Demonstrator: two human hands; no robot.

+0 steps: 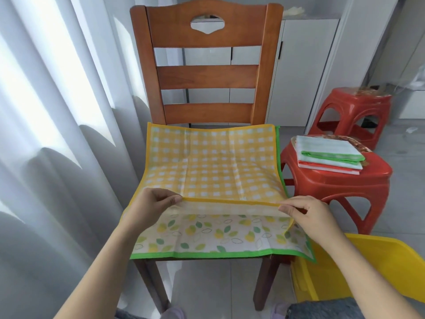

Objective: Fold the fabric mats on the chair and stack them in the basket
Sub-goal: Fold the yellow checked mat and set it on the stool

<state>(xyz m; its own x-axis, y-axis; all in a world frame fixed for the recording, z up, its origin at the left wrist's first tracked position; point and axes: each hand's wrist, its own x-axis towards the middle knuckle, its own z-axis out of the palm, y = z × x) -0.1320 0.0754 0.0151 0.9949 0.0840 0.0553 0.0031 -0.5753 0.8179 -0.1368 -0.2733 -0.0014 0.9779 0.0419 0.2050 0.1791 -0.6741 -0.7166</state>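
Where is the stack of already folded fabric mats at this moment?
In the head view, the stack of folded fabric mats lies on the nearer red plastic stool, right of the brown wooden chair.

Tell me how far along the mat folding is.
Done: a few folded mats sit stacked on the near red stool, not in the yellow basket. In hand: the left hand and right hand pinch the near edge of the yellow checked mat, lifted toward the chair back. Left: finish this fold, fold the leaf-print mat underneath, then fill the basket.
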